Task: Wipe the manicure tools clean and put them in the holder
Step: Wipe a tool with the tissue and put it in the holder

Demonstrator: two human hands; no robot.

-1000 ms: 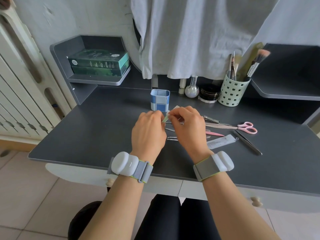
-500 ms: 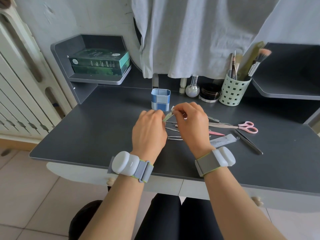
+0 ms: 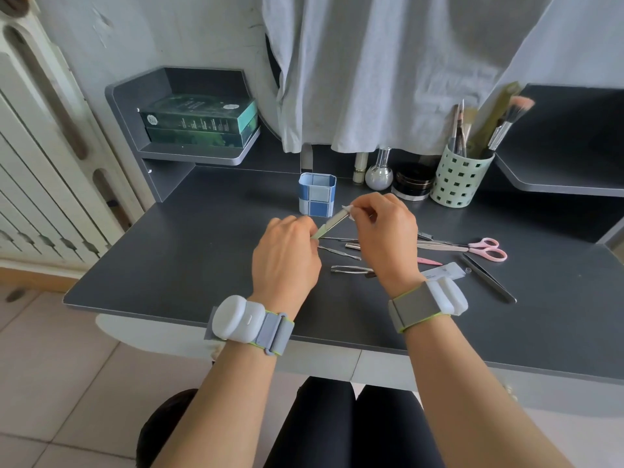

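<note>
My left hand [image 3: 286, 255] pinches the pale green handle end of a slim manicure tool [image 3: 332, 223] held above the desk. My right hand [image 3: 385, 238] grips a small white wipe [image 3: 347, 210] pressed around the tool's metal tip. Just behind the hands stands a blue and white checked holder [image 3: 317, 194]. More tools lie on the dark desk [image 3: 189, 251] under and right of my hands: metal tweezers [image 3: 349, 269], a thin pusher [image 3: 337, 252], pink scissors [image 3: 486, 248], a pink stick [image 3: 429, 261] and black tweezers [image 3: 489, 279].
A pale green perforated cup [image 3: 459, 180] with brushes stands at the back right, beside a dark jar [image 3: 412, 182] and a round bottle [image 3: 379, 176]. Green boxes [image 3: 199, 120] sit on the left shelf. A grey cloth [image 3: 388, 69] hangs behind. A white packet [image 3: 443, 271] lies near my right wrist.
My right hand has slid with the wipe up and to the right along the tool toward its tip, exposing more of the shaft. My left hand stays about where it was.
</note>
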